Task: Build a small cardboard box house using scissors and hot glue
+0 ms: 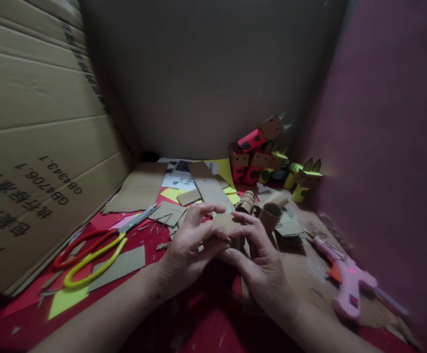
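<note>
Both my hands meet over the middle of the red work surface around a small piece of cardboard (224,223). My left hand (199,235) has its fingers curled over the piece from the left, while my right hand (259,252) pinches it from the right. The fingers cover much of its shape. Just beyond my right hand are a cardboard tube with dark marks (246,201) and a plain cardboard tube (270,215), its open end facing me.
Red-and-yellow-handled scissors (116,240) lie left among cardboard scraps. A pink glue gun (349,279), its light lit, rests right. Decorated cardboard figures (253,162) stand at the back right. A large carton wall (44,147) bounds the left side; a purplish wall (390,147) the right.
</note>
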